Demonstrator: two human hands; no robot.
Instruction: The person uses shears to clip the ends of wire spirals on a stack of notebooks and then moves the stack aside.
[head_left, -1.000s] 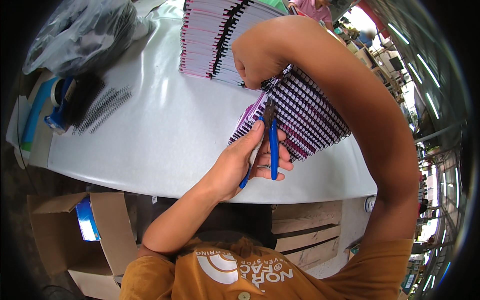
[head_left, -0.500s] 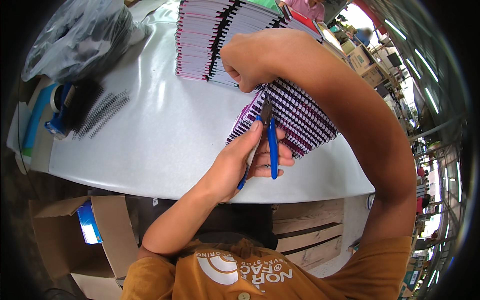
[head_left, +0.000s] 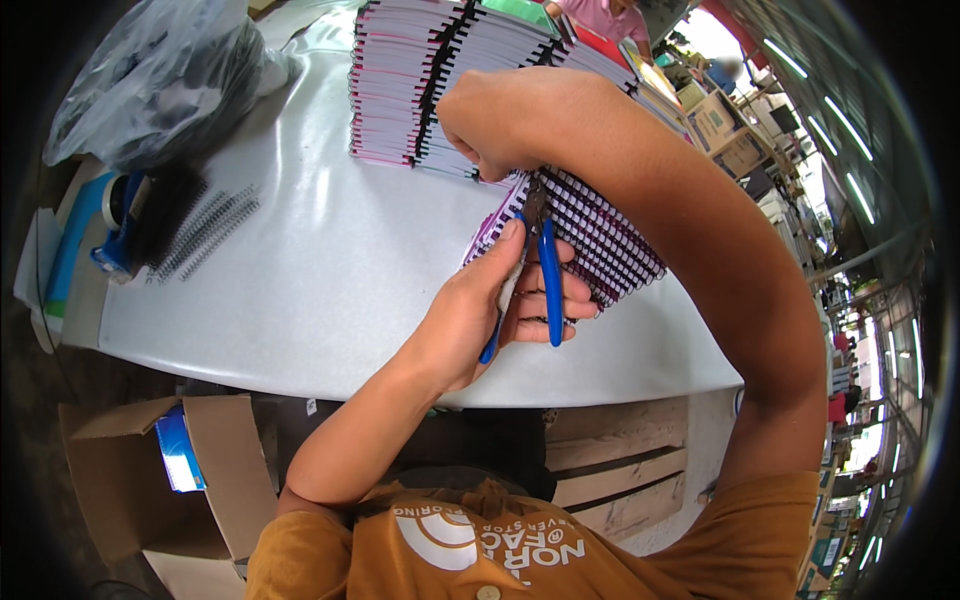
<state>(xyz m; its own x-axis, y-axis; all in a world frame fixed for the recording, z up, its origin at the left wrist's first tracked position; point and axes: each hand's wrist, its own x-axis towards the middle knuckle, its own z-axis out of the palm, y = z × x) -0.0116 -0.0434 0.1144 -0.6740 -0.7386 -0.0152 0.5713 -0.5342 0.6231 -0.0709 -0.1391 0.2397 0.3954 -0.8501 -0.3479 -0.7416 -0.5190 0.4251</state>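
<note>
My left hand (head_left: 475,300) holds diagonal cutters (head_left: 553,285) with blue handles. Its fingers lie behind the handles, which are spread, and the jaws point away from me. Those jaws touch or nearly touch the coil edges of a stack of spiral-bound notebooks (head_left: 605,235) with white and purple edges and dark coils. Arching over from the right, my right arm brings my right hand (head_left: 490,120) to the far end of that stack. This hand is curled closed; whatever its fingertips pinch is hidden behind the knuckles.
Taller piles of bound notebooks (head_left: 390,90) stand behind on the grey table (head_left: 300,320). Loose black coils (head_left: 205,230), a blue tape dispenser (head_left: 118,240) and a clear plastic bag (head_left: 165,80) lie left. An open cardboard box (head_left: 225,470) sits below. Another person (head_left: 610,18) is across the table.
The cutters and my left hand have shifted slightly away from me along the coils. My right hand stays at the stack's far end, its forearm a little lower.
</note>
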